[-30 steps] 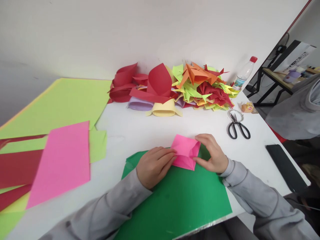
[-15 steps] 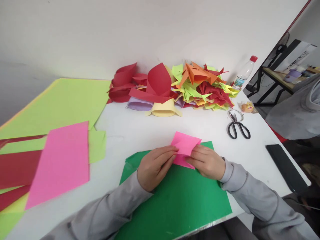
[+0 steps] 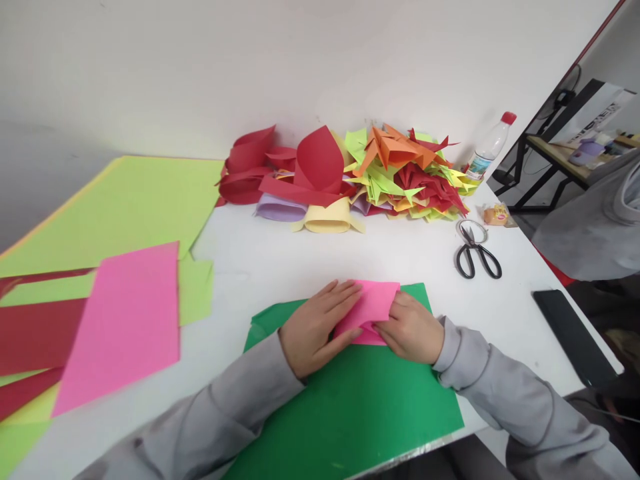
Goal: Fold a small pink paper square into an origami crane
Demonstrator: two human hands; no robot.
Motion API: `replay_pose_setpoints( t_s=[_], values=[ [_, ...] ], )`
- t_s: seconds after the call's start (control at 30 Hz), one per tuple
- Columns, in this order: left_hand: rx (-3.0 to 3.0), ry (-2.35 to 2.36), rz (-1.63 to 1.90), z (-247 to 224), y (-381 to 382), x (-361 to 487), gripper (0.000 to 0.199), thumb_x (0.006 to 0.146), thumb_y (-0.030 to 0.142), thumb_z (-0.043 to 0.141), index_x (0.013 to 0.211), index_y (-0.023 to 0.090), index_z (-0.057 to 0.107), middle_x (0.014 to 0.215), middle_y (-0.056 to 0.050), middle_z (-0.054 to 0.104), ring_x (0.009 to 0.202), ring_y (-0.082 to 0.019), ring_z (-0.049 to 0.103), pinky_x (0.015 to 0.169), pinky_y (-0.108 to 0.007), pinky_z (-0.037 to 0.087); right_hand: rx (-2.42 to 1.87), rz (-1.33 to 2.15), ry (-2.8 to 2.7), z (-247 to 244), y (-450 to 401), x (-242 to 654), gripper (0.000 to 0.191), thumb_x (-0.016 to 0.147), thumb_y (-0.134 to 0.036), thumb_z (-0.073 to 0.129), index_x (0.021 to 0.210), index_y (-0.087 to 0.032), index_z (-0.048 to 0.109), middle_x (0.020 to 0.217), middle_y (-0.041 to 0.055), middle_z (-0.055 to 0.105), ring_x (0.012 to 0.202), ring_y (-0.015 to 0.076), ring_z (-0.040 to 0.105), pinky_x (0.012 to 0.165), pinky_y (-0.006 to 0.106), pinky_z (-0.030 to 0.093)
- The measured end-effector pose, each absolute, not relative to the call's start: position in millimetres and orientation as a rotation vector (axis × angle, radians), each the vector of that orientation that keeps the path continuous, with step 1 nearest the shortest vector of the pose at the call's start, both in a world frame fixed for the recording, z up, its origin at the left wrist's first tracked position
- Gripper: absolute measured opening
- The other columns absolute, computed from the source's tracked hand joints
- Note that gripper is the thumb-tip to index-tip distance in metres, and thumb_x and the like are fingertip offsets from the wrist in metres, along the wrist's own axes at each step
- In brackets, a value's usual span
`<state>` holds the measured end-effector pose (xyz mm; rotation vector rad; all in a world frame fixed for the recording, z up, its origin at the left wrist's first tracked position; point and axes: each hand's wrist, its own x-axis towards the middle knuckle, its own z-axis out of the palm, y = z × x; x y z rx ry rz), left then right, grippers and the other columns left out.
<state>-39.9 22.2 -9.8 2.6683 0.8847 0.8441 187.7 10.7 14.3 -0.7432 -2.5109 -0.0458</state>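
A small folded sheet of pink paper (image 3: 374, 301) rests on the green sheet in front of me, with a layered fold along its near side. My left hand (image 3: 320, 327) lies over its left part, fingers stretched out flat and thumb along the near edge. At the right edge, my right hand (image 3: 413, 327) pinches the paper between thumb and curled fingers. The fingertips of that hand are partly hidden. Beneath both hands spreads the large green sheet (image 3: 360, 407), which reaches the front edge of the table.
Larger pink paper (image 3: 125, 320) overlaps red and lime sheets at left. Along the wall sit curled red paper pieces (image 3: 320, 160) and a pile of folded paper shapes (image 3: 400, 173). Scissors (image 3: 473, 250), a bottle (image 3: 485, 153), a wrapped snack (image 3: 495, 215) and a black phone (image 3: 575, 337) are at right.
The pink paper has come down onto the green sheet and turned a little. My left hand has gone from pinching its edge to lying flat on it; my right hand keeps its grip.
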Motion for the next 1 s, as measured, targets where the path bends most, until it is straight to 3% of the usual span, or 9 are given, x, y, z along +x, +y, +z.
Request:
replay_pose_setpoints(
  t_s=[0.13, 0.4, 0.73, 0.9, 1.0],
  values=[
    [2.755, 0.911, 0.727, -15.4, 18.8, -36.0, 0.061, 0.093, 0.041, 0.043, 0.144, 0.010, 0.035, 0.145, -0.019, 0.044, 0.137, -0.032, 0.036, 0.113, -0.053, 0.031, -0.780, -0.024, -2.535, 14.1, 9.8, 188.2, 0.021, 0.089, -0.017, 0.049, 0.079, -0.012, 0.066, 0.084, 0.0127, 0.064, 0.085, 0.0233, 0.053, 0.079, 0.036, 0.049],
    [2.751, 0.949, 0.923, -27.1, 18.4, -33.7, 0.055, 0.088, 0.015, 0.037, 0.143, 0.012, 0.037, 0.139, -0.017, 0.051, 0.133, -0.028, 0.044, 0.108, -0.049, 0.042, -0.718, -0.037, -2.581, 12.4, 10.6, 186.2, 0.018, 0.086, -0.012, 0.049, 0.092, -0.011, 0.066, 0.092, 0.0132, 0.064, 0.093, 0.0236, 0.054, 0.088, 0.038, 0.046],
    [2.716, 1.097, 1.035, -9.8, 11.1, -32.0, 0.052, 0.084, 0.004, 0.037, 0.133, 0.010, 0.050, 0.121, -0.016, 0.065, 0.115, -0.024, 0.060, 0.098, -0.038, 0.052, -1.031, -0.041, -2.539, 16.8, 0.8, 183.4, 0.026, 0.089, -0.029, 0.048, 0.084, -0.011, 0.066, 0.083, 0.0131, 0.057, 0.082, 0.0257, 0.049, 0.075, 0.040, 0.046],
    [2.685, 1.082, 1.057, -10.8, 12.4, -31.8, 0.054, 0.083, 0.004, 0.037, 0.134, 0.012, 0.050, 0.118, -0.013, 0.066, 0.116, -0.024, 0.060, 0.099, -0.038, 0.052, -1.149, -0.158, -2.498, 18.9, -5.2, 182.3, 0.028, 0.087, -0.034, 0.052, 0.090, -0.010, 0.066, 0.102, 0.0192, 0.058, 0.098, 0.0315, 0.047, 0.079, 0.044, 0.042],
    [2.651, 1.076, 1.035, -10.1, 12.4, -32.1, 0.054, 0.084, 0.005, 0.038, 0.136, 0.014, 0.050, 0.120, -0.013, 0.066, 0.117, -0.024, 0.059, 0.100, -0.040, 0.051, -1.209, -0.124, -2.537, 19.3, -5.2, 182.2, 0.030, 0.087, -0.037, 0.053, 0.085, -0.011, 0.066, 0.089, 0.0158, 0.059, 0.089, 0.0289, 0.047, 0.070, 0.041, 0.040]
  ],
)
